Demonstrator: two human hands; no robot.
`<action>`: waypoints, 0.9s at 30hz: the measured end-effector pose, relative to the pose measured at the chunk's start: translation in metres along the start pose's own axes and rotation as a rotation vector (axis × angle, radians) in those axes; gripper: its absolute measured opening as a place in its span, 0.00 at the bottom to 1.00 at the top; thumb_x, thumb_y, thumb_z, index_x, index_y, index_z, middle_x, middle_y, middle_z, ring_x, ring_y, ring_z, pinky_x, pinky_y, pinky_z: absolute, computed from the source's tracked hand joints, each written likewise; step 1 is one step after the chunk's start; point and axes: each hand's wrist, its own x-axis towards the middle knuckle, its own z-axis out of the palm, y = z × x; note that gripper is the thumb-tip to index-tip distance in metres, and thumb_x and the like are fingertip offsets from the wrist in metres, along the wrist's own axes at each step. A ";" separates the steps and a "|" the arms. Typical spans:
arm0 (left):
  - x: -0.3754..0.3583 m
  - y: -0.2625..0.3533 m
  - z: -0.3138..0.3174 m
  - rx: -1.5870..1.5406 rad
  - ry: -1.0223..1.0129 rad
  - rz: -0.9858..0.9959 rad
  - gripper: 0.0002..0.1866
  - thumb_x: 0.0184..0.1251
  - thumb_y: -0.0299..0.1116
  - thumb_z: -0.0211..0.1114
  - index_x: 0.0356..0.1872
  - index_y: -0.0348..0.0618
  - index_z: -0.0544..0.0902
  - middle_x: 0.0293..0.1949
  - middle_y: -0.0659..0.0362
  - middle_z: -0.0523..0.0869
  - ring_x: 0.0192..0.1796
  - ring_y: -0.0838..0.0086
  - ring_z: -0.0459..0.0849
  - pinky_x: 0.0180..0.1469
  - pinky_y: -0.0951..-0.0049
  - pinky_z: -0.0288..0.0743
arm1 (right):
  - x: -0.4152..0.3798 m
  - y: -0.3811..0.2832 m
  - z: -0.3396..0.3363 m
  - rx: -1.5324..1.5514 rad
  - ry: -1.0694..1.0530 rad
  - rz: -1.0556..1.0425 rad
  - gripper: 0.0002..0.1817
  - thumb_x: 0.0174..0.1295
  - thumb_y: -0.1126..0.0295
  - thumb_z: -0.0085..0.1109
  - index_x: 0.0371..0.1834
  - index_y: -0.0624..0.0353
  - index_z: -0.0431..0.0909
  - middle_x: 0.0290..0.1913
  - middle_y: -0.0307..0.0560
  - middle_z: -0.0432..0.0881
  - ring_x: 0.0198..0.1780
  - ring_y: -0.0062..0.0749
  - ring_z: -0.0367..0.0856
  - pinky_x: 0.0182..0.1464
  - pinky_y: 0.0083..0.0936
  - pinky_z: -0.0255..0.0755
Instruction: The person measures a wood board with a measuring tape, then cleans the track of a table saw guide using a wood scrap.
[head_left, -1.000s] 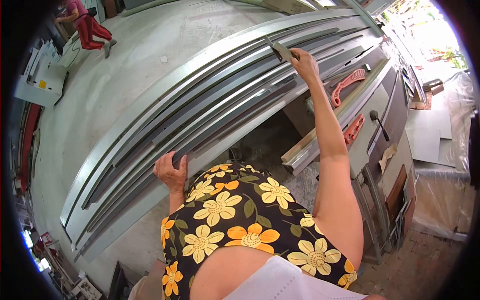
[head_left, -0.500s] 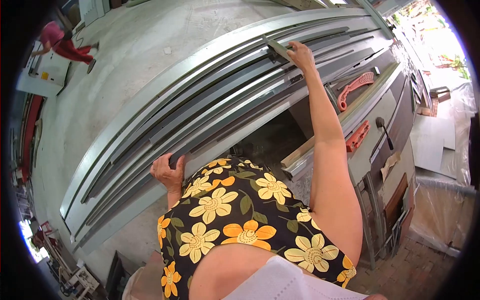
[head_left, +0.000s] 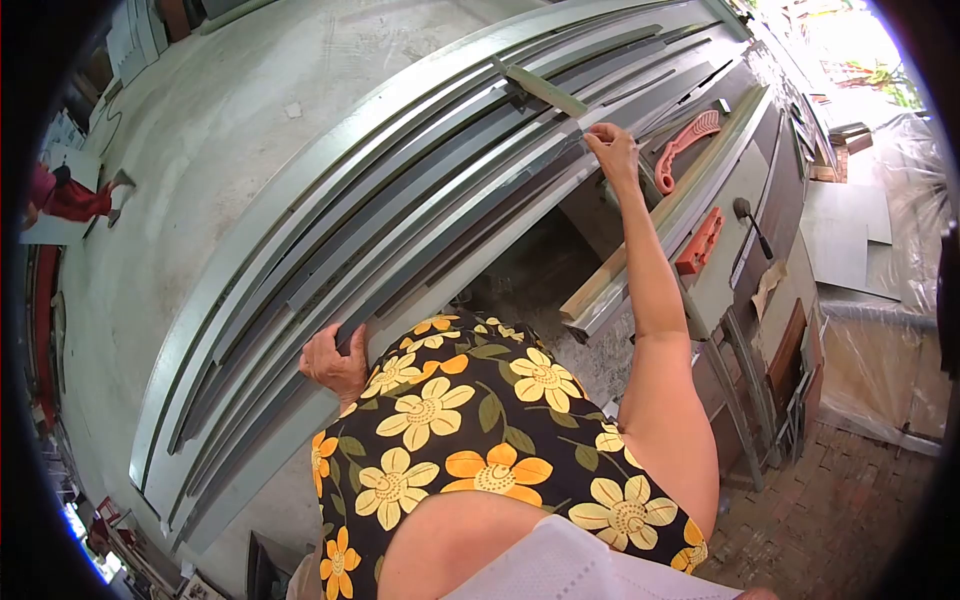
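Observation:
Several long grey metal strips (head_left: 400,165) lie side by side on a long bench. My left hand (head_left: 335,362) grips a dark metal strip (head_left: 430,275) near its left end, thumb on one side and fingers on the other. At the strip's far right end is my right hand (head_left: 612,152), its thumb and forefinger pinched together; what exactly lies between them is small and hard to make out. Just beyond those fingertips, a short greenish-grey bar (head_left: 545,90) rests crosswise over the strips, apart from the hand.
Right of my arm are a red-handled saw (head_left: 685,150), a red tool piece (head_left: 700,242), a black-handled tool (head_left: 755,228) and a wooden batten (head_left: 600,283). A dark opening gapes before my body. Another person (head_left: 75,195) is at the far left.
My right hand has let go of the short greenish bar and moved toward me, to the dark strip's end. The left hand stays on the strip. The other person appears farther left and lower.

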 end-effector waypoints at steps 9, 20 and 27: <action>-0.004 0.010 -0.013 -0.017 -0.007 -0.028 0.20 0.49 0.48 0.77 0.39 0.49 0.83 0.36 0.61 0.85 0.43 0.61 0.82 0.55 0.58 0.64 | -0.001 -0.011 0.011 -0.208 0.075 0.017 0.12 0.54 0.59 0.65 0.38 0.50 0.88 0.37 0.48 0.87 0.40 0.43 0.86 0.44 0.36 0.77; -0.004 0.010 -0.024 0.016 -0.033 -0.009 0.21 0.50 0.52 0.75 0.40 0.52 0.83 0.37 0.64 0.84 0.45 0.67 0.80 0.54 0.62 0.61 | -0.011 -0.017 0.014 -0.449 0.211 -0.411 0.05 0.57 0.67 0.61 0.29 0.57 0.80 0.36 0.49 0.81 0.39 0.49 0.82 0.39 0.41 0.76; -0.003 0.010 -0.025 0.016 -0.039 0.010 0.20 0.52 0.51 0.74 0.40 0.51 0.84 0.37 0.64 0.85 0.46 0.67 0.80 0.54 0.62 0.61 | -0.038 -0.024 0.006 -0.351 0.178 -0.387 0.05 0.58 0.67 0.60 0.32 0.56 0.81 0.36 0.48 0.81 0.38 0.49 0.82 0.40 0.41 0.75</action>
